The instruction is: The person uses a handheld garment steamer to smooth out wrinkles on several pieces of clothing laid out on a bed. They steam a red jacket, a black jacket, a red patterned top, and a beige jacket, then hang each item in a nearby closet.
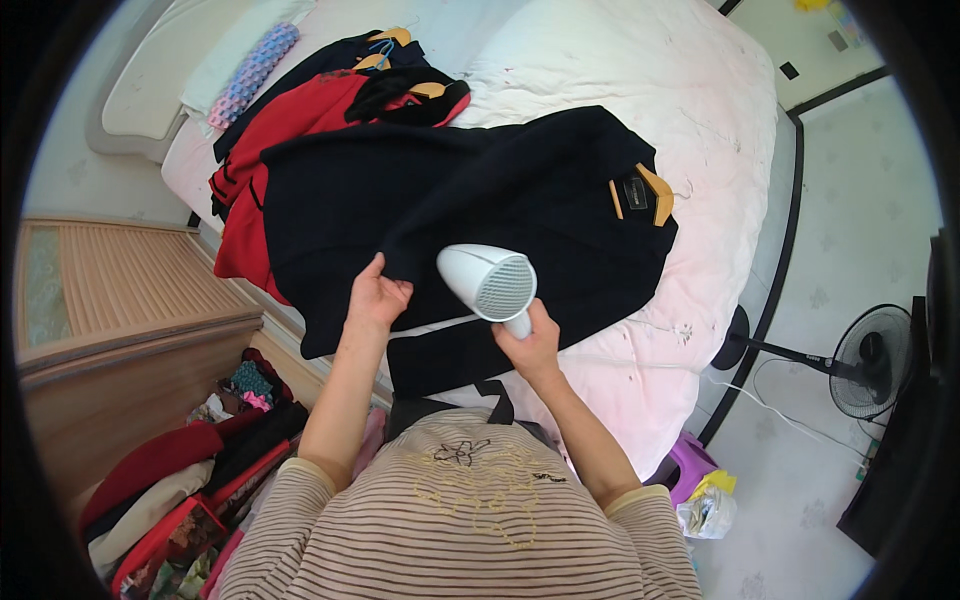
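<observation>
A black coat (465, 195) lies spread on the bed, a wooden hanger (655, 195) in its collar at the right. My right hand (531, 339) is closed round the handle of a white handheld appliance with a grille, probably a garment steamer or hair dryer (487, 281), held over the coat's lower edge. To its left, my left hand (379, 294) pinches or touches the coat's cloth, thumb up and fingers curled; the exact hold is not clear. One sleeve (442, 364) of the coat lies nearest my body. Beyond the coat is a red coat (289, 112) with a black collar.
A dark garment (315, 67) on hangers and a bumpy foam roller (253, 75) lie farther back on the bed (645, 75). An open compartment at lower left holds folded clothes (161, 465). A standing fan (870, 360), its cable and a purple stool (690, 465) are at right.
</observation>
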Motion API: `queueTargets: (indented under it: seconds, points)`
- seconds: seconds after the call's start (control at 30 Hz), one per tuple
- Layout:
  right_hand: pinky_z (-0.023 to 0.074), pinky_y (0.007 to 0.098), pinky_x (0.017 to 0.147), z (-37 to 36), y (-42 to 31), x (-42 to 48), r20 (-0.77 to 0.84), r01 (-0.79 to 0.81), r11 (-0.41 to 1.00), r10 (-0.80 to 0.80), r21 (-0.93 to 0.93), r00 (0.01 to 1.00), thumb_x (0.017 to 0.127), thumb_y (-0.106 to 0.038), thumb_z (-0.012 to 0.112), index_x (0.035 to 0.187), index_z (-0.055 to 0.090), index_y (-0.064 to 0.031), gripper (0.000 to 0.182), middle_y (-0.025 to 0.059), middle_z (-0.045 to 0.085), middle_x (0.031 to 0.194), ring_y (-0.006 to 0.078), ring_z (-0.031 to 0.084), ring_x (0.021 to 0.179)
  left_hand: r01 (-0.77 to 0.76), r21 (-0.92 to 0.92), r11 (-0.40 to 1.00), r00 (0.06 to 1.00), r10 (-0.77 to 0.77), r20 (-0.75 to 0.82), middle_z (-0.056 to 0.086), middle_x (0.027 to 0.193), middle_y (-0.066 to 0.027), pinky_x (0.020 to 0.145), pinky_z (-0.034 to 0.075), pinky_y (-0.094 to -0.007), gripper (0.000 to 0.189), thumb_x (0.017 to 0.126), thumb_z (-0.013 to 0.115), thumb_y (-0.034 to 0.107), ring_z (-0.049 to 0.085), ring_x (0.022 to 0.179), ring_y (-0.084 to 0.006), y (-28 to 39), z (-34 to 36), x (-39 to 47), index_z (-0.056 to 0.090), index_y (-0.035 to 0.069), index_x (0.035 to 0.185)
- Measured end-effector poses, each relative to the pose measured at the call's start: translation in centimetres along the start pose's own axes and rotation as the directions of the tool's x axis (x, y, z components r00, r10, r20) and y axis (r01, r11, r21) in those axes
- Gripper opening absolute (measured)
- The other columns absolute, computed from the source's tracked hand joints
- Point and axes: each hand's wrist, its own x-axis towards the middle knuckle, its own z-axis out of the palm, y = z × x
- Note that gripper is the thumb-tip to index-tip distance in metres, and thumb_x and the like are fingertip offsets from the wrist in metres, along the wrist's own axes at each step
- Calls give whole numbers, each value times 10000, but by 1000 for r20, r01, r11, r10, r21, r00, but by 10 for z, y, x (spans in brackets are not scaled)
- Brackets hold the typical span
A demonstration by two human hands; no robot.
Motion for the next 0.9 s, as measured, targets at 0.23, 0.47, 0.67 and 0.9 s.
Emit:
queueTargets:
  seconds: [0.23, 0.47, 0.67, 0.9]
  points:
    - [473, 294, 599, 9, 26, 87, -171, -68, 970, 28, -232, 985, 726, -119, 642, 889, 531, -15, 223, 79, 595, 736, 147, 581, 646, 60, -47, 997, 997, -62, -45, 628, 1079, -51, 847, 485, -306, 245, 966, 439, 224, 604, 982, -184, -11, 3, -12, 535, 50, 1110]
    - [461, 322, 638, 14, -9, 74, 16, -48, 999, 48, 3, 999, 688, -168, 676, 906, 545, -11, 299, 108, 591, 746, 170, 545, 655, 110, -49, 993, 993, -112, -37, 607, 1127, -69, 828, 464, -303, 250, 957, 459, 233, 581, 1009, -199, -7, -10, -3, 529, 64, 1128]
    - [424, 291, 512, 39, 23, 88, -136, -232, 969, 242, 83, 961, 720, -135, 674, 835, 495, -33, 236, 49, 518, 643, 149, 517, 540, 35, 39, 999, 999, -36, 32, 561, 1193, -126, 928, 442, -380, 294, 956, 459, 214, 551, 1092, -245, 18, 9, 1, 486, 33, 1186]
    - [412, 253, 473, 46, -12, 106, -269, -115, 985, 147, 133, 952, 715, -88, 683, 866, 491, -21, 254, 34, 502, 651, 116, 494, 494, -505, 157, 848, 818, 413, 401, 583, 1003, -82, 777, 479, -294, 294, 892, 591, 193, 565, 933, -163, 90, 149, 9, 496, -9, 1082]
